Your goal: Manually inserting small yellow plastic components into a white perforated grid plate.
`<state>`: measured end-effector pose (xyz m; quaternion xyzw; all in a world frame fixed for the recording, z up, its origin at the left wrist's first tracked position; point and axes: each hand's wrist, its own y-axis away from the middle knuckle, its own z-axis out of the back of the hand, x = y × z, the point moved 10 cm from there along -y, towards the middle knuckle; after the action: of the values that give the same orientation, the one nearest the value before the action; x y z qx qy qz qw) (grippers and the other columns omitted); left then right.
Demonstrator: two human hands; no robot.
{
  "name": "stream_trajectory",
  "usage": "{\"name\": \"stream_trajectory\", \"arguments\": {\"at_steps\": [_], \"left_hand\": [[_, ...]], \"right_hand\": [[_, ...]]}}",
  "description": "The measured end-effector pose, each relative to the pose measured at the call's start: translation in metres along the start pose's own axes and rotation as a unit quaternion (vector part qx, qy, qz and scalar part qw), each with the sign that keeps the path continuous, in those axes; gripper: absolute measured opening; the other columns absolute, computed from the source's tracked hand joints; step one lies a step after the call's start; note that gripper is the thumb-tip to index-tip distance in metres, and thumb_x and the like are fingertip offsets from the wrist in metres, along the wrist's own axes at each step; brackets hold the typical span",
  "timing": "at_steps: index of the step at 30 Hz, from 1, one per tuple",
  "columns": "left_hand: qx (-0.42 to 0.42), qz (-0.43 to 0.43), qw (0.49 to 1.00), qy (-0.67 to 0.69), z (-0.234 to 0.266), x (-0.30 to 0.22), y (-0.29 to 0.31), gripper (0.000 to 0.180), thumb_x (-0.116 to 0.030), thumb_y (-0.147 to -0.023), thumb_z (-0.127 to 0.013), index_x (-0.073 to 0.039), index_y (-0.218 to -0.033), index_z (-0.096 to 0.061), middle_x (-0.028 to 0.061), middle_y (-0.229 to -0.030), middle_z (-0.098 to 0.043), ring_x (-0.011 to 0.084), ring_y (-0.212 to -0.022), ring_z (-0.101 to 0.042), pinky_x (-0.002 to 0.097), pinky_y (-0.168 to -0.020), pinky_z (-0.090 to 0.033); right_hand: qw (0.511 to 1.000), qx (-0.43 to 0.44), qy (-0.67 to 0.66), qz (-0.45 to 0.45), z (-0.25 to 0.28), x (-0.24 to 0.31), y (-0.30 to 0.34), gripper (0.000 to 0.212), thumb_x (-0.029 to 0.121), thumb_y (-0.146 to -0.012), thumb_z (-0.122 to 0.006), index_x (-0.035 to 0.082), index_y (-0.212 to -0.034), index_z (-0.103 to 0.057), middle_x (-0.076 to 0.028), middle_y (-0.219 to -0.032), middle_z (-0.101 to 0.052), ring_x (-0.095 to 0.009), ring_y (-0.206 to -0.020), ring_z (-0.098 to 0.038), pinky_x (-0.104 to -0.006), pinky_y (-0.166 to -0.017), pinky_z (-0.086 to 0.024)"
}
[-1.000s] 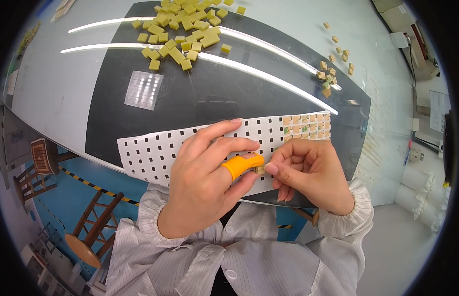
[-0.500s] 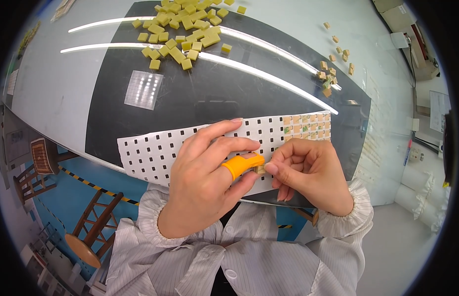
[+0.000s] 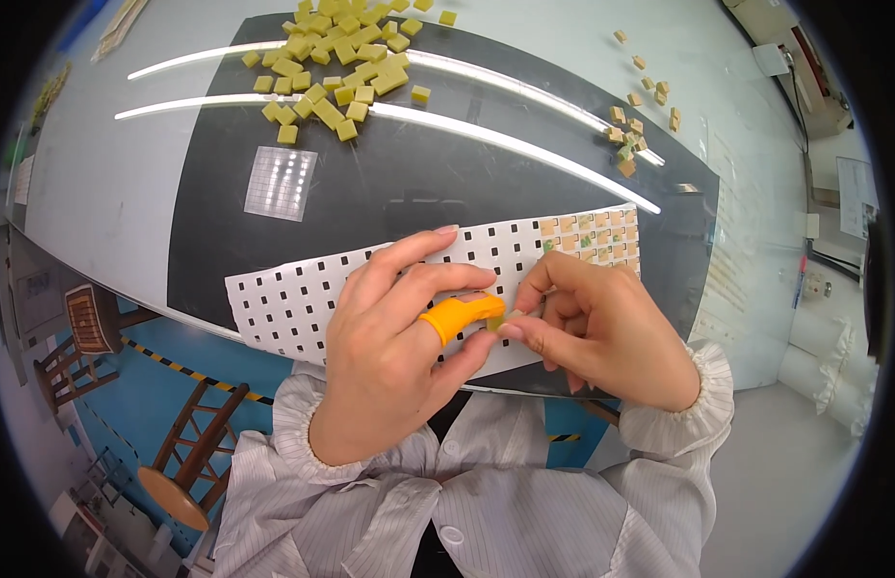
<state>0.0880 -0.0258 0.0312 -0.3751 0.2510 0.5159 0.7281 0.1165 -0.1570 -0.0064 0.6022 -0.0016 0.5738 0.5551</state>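
Most of the white perforated sheet on the black mat shows bare square holes; only a filled patch of tan tiles at its 3 o'clock end looks done, by my judgement. My left hand, an orange finger cot on the thumb, and my right hand pinch one small tile between curled fingertips over the sheet. A big heap of yellow tiles waits at 11 o'clock, a smaller scatter at 1 o'clock, a small gridded plate between. My own hands cover several holes.
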Motion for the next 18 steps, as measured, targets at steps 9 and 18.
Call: {"name": "stream_trajectory", "arguments": {"at_steps": [9, 18], "left_hand": [[0.015, 0.016, 1.000, -0.002, -0.003, 0.001, -0.001, 0.029, -0.002, -0.062, -0.081, -0.004, -0.089, -0.073, 0.0035, -0.106, -0.069, 0.0304, -0.119, -0.056, 0.0398, -0.095, -0.047], [-0.001, 0.005, 1.000, 0.004, -0.001, -0.002, 0.000, 0.028, -0.003, -0.062, -0.082, -0.003, -0.089, -0.073, 0.0052, -0.106, -0.069, 0.0310, -0.117, -0.057, 0.0407, -0.095, -0.048]], "right_hand": [[0.980, 0.099, -0.161, 0.055, 0.002, -0.002, 0.001, 0.016, 0.012, -0.089, -0.071, 0.002, -0.088, -0.058, -0.001, -0.071, -0.061, -0.004, -0.059, -0.058, -0.0169, -0.045, -0.043], [0.882, -0.413, 0.053, 0.221, 0.096, 0.006, 0.024, 0.012, 0.005, -0.088, -0.070, -0.002, -0.094, -0.063, -0.002, -0.064, -0.059, -0.003, -0.054, -0.049, -0.0212, -0.046, -0.039]]}}
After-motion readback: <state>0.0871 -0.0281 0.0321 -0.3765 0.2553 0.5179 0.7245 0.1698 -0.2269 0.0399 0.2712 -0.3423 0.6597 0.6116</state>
